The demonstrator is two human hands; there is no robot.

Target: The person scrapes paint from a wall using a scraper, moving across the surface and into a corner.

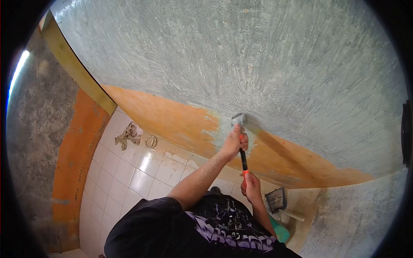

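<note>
A long-handled scraper point(244, 160) with a black and orange-red handle lies between my two hands. Its grey head point(238, 119) rests against the wall point(223, 133), at the border of orange paint and grey scraped surface. Close behind the head, my left hand point(234, 142) is wrapped round the upper handle, thumb pointing along it. Lower down, my right hand point(251, 187) grips the orange-red end of the handle. Pale flecks dot my left forearm.
On the white tiled floor point(129, 185) lie a crumpled, stained cloth point(129, 135) and a ring-shaped roll point(151, 142). A black paint tray point(275, 200), a pale roller-like piece point(292, 215) and a green object point(280, 231) are near the right corner. An orange-and-grey wall point(64, 159) stands left.
</note>
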